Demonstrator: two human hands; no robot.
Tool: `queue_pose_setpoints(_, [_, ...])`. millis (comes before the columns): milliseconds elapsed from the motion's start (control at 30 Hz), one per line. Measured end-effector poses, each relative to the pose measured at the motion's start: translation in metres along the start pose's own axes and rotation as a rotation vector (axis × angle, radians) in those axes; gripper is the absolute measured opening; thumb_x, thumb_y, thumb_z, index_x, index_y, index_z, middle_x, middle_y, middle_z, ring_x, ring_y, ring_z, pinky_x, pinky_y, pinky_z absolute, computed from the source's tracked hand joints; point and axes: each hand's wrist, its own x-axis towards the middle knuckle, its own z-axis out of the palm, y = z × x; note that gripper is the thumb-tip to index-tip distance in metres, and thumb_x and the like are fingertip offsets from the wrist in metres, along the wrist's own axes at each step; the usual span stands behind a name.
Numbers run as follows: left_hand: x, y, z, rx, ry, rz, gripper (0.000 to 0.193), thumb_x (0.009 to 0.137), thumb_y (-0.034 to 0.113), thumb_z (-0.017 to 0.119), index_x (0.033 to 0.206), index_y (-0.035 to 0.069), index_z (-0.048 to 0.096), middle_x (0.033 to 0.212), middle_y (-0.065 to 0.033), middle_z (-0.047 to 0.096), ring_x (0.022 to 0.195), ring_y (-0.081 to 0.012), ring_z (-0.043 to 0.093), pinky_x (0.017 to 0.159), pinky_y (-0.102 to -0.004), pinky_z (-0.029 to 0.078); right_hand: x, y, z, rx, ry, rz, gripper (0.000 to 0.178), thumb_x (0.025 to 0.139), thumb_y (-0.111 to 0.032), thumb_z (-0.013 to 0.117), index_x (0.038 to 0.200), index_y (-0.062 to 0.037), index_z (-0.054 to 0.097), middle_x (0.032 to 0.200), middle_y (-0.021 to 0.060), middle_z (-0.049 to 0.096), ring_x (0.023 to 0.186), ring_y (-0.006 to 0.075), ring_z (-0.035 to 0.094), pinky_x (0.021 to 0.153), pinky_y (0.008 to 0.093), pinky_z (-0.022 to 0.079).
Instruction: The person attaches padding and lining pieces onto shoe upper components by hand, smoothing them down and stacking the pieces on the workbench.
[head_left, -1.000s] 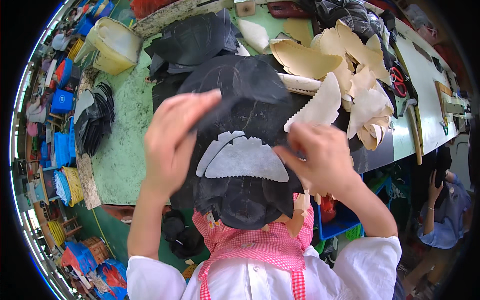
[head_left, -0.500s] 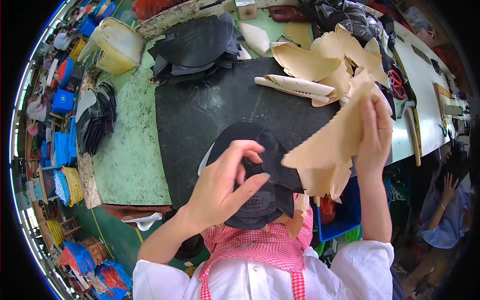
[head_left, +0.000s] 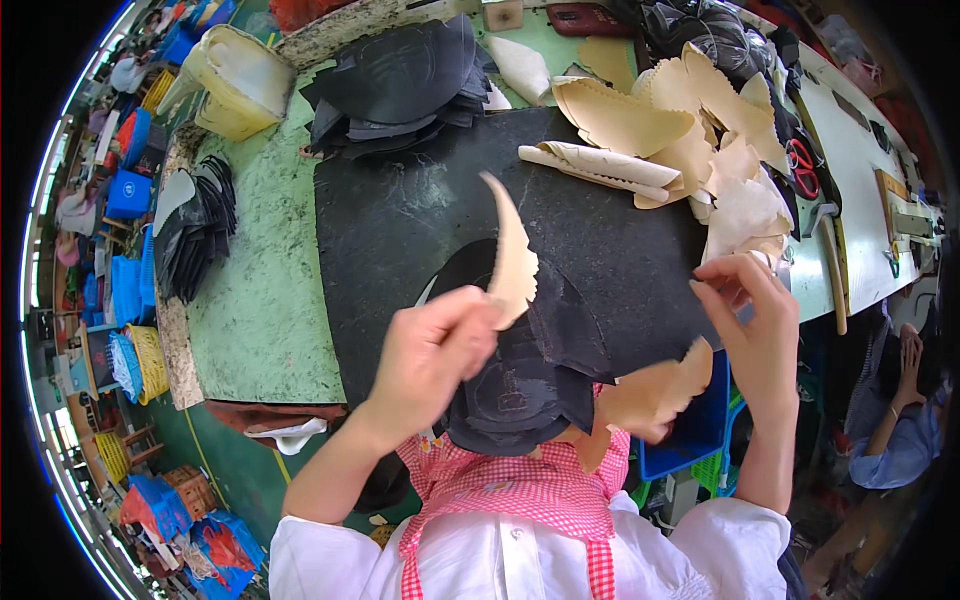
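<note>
My left hand (head_left: 437, 345) pinches a narrow, curved beige leather-like piece (head_left: 514, 265) with a jagged edge, its tip pointing up. Below it lies a stack of black cut pieces (head_left: 525, 385) at the near edge of the black mat (head_left: 420, 215), against my apron. My right hand (head_left: 755, 310) is over the mat's right edge, fingers bent and slightly apart, with nothing seen in them. Just beyond it is a pale cut piece (head_left: 748, 215) on the heap. Another beige scalloped piece (head_left: 660, 390), partly blurred, is at the mat's near right edge, above the blue bin.
Beige cut pieces (head_left: 625, 118) lie heaped at the far right, near red-handled scissors (head_left: 802, 168) and a hammer (head_left: 830, 260). Black pieces are stacked at the back (head_left: 400, 75) and left (head_left: 190, 235). A yellowish tub (head_left: 235, 85) stands far left. A blue bin (head_left: 690, 430) sits below the edge.
The large beige piece has left my right hand, which is now lower and emptied. My left hand, empty before, now holds a small curved beige piece.
</note>
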Motion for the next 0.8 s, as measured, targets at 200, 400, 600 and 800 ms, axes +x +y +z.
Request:
queue_pose_setpoints(200, [0.006, 0.008, 0.029, 0.22, -0.184, 0.143, 0.025, 0.1, 0.018, 0.047, 0.084, 0.001, 0.053, 0.071, -0.0094, 0.054, 0.06, -0.0207, 0.057, 0.057, -0.0309, 0.044, 0.004, -0.043, 0.035, 0.55, -0.088, -0.286, 0.016, 0.076, -0.001, 0.074, 0.091, -0.0037, 0.072, 0.085, 0.0075, 0.07, 0.07, 0.0162, 0.069, 0.063, 0.0255, 0.054])
queue_pose_setpoints(400, [-0.004, 0.007, 0.032, 0.56, -0.145, 0.319, 0.01, 0.094, 0.006, 0.048, 0.093, -0.001, 0.055, 0.076, -0.0129, 0.059, 0.065, -0.0266, 0.062, 0.057, -0.0362, 0.048, -0.001, -0.044, 0.04, 0.403, -0.098, -0.37, 0.017, 0.073, -0.002, 0.075, 0.089, -0.0027, 0.068, 0.081, 0.0067, 0.07, 0.066, 0.0183, 0.069, 0.059, 0.0265, 0.055])
queue_pose_setpoints(600, [0.004, 0.013, 0.036, 0.569, -0.078, 0.364, 0.016, 0.091, 0.012, 0.059, 0.078, 0.002, 0.058, 0.072, -0.0082, 0.056, 0.06, -0.0199, 0.055, 0.053, -0.032, 0.041, -0.006, -0.044, 0.043, 0.482, -0.072, -0.33, 0.02, 0.069, 0.003, 0.074, 0.086, -0.0025, 0.066, 0.072, 0.0041, 0.068, 0.061, 0.0147, 0.066, 0.057, 0.0265, 0.053])
queue_pose_setpoints(800, [0.006, -0.006, 0.018, -0.034, -0.259, 0.128, 0.019, 0.086, 0.015, 0.064, 0.082, -0.003, 0.06, 0.08, -0.0053, 0.054, 0.071, -0.0112, 0.051, 0.067, -0.0253, 0.042, -0.009, -0.029, 0.048, 1.326, -0.427, 0.059, 0.012, 0.086, -0.002, 0.049, 0.097, -0.002, 0.051, 0.111, 0.01, 0.058, 0.101, 0.0135, 0.052, 0.092, 0.028, 0.04])
